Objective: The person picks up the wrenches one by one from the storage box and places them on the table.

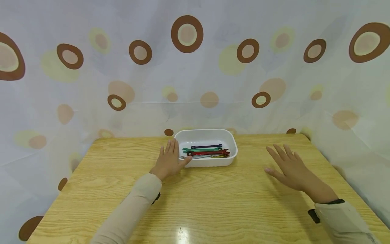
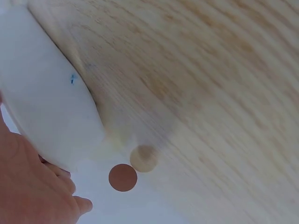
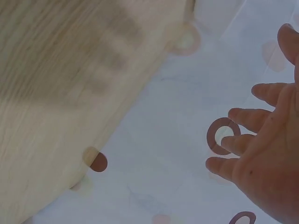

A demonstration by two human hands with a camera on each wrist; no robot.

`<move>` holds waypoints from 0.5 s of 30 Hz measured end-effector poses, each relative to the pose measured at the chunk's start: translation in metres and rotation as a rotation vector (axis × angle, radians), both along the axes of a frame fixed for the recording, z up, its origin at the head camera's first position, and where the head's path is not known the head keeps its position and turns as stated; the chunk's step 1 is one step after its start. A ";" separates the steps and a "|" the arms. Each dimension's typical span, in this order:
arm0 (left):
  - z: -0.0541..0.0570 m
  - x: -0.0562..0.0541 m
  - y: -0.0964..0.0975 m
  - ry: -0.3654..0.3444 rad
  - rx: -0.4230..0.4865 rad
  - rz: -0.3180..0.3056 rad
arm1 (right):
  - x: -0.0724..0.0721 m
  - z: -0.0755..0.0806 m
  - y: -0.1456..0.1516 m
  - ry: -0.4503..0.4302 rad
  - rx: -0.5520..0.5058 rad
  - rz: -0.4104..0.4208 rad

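Observation:
A white plastic tray (image 1: 205, 163) stands near the back edge of the table. Several combination wrenches lie in it: a purple wrench (image 1: 207, 146), a green wrench (image 1: 202, 149) and a red wrench (image 1: 207, 153), with silver and yellow ones partly hidden under them. My left hand (image 1: 168, 161) is at the tray's left end, fingers straight along the side and thumb at the front rim. The left wrist view shows that hand (image 2: 32, 186) against the tray's outer wall (image 2: 51, 93). Off to the right, my right hand (image 1: 292, 171) hovers over the table, fingers spread, holding nothing.
A wood-grain table (image 1: 213, 203) fills the lower part of the head view. Behind it and along both sides hangs a pale curtain (image 1: 207, 74) with brown, yellow and peach dots. The right wrist view takes in the table's edge and the curtain (image 3: 154, 130).

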State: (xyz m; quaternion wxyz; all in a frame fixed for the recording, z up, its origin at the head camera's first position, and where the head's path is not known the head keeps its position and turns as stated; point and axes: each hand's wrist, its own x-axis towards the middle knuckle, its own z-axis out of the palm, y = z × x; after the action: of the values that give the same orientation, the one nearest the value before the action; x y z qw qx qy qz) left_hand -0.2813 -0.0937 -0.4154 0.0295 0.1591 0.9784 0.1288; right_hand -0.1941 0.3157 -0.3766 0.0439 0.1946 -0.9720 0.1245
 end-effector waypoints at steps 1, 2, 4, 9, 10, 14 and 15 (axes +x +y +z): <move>0.001 0.000 0.000 0.001 -0.002 0.000 | -0.003 0.002 -0.003 0.027 -0.004 0.015; 0.001 0.000 0.000 0.002 -0.003 0.000 | -0.007 0.005 -0.006 0.058 -0.004 0.029; 0.002 0.000 0.000 0.000 -0.007 0.002 | -0.014 0.014 -0.015 0.118 -0.019 0.057; 0.003 -0.001 0.000 -0.009 -0.021 0.004 | -0.033 0.035 -0.047 0.179 -0.109 0.072; 0.002 -0.001 0.000 -0.008 -0.022 0.002 | -0.037 0.037 -0.054 0.176 -0.136 0.070; -0.001 -0.003 -0.001 -0.022 -0.028 0.003 | -0.055 0.040 -0.082 0.170 -0.236 0.065; -0.003 -0.004 -0.001 -0.025 -0.029 0.003 | -0.059 0.039 -0.089 0.166 -0.256 0.065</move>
State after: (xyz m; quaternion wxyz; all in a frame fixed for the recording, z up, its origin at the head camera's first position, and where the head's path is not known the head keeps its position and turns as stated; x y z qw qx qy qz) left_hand -0.2849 -0.0946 -0.4179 0.0440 0.1554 0.9799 0.1166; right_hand -0.2531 0.2266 -0.3373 0.1443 0.2286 -0.9344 0.2322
